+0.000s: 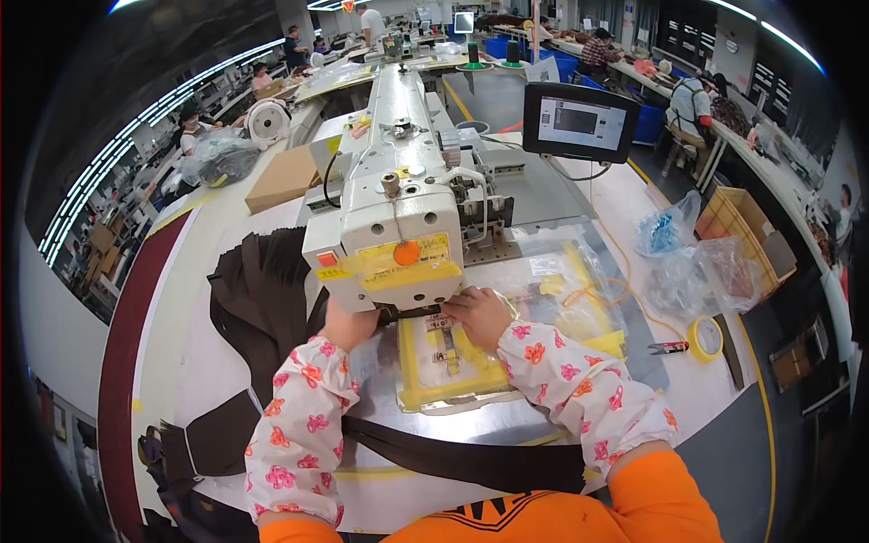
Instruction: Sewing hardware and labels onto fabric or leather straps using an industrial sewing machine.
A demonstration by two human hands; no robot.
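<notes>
A large white industrial sewing machine (398, 213) stands in front of me, and both my hands are at the base of its head. My left hand (348, 328) is at the left of the head, its fingers hidden behind the casing. On the other side, the bent fingers of my right hand (480, 317) pinch the edge of a dark brown fabric piece (412, 313) below the head. A clear template plate edged with yellow tape (425, 395) lies under my right wrist. Beside my left forearm is a thick stack of dark brown fabric strips (258, 290).
Another dark strip bundle (471, 457) lies close to my body. To the right are yellow tape (705, 338), thread snips (668, 347), plastic bags (688, 271) and a wooden box (747, 240). A control screen (579, 122) stands behind. People work farther away.
</notes>
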